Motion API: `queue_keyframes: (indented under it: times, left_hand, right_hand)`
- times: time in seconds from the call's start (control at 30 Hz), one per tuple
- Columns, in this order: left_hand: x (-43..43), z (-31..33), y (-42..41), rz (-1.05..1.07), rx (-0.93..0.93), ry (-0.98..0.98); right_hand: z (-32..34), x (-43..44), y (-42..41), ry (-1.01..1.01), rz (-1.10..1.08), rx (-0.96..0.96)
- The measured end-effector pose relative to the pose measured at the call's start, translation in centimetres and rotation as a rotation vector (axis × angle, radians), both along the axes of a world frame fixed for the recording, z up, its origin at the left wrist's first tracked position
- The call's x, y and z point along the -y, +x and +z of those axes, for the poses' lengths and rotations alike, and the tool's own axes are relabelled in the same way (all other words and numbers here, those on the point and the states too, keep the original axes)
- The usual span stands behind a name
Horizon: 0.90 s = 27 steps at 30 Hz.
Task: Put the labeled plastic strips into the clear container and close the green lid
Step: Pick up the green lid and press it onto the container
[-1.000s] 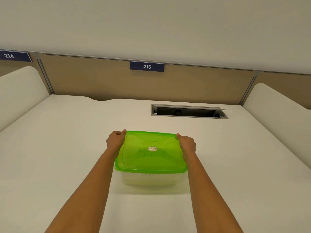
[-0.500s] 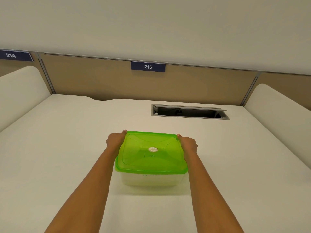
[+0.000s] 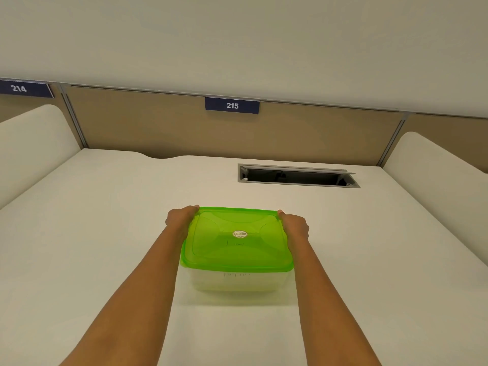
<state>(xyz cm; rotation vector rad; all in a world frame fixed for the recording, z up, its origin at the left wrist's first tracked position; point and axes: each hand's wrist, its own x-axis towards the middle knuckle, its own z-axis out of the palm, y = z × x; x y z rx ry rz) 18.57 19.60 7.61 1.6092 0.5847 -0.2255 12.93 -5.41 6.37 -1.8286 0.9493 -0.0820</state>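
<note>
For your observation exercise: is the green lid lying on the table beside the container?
No, the green lid sits on top of the clear container.

We see the green lid [image 3: 237, 239] sitting on the clear container [image 3: 237, 282] on the desk [image 3: 105, 233]. Our left hand [image 3: 179, 220] and right hand [image 3: 295, 225] grip its far corners.

The translucent green lid [image 3: 237, 249], with a small round sticker [image 3: 239, 234] at its centre, sat flat on the clear container [image 3: 237, 283] and covered its whole rim. The container stood upright just below mid-frame, with faint handwriting [image 3: 237, 275] on its hazy near wall.
</note>
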Motion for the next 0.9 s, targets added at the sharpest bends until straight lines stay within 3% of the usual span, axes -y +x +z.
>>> queue_keyframes:
  times: [0.23,0.4,0.67,0.9]
  left_hand:
    - [0.2,-0.3,-0.1,0.005,0.025,0.053]
    - [1.4,0.5,-1.5,-0.164,0.192,0.507]
    - [2.3,0.0,-4.3,-0.425,0.367,0.957]
    - [3.7,-1.3,-7.7,-0.491,0.484,1.111]
  right_hand:
    - [-0.1,0.0,-0.1,0.002,-0.002,-0.005]
    - [0.3,-0.2,-0.4,0.010,-0.002,-0.010]
    - [1.1,0.5,-1.1,-0.143,0.100,0.036]
    - [0.5,1.7,-3.0,0.154,0.048,0.159]
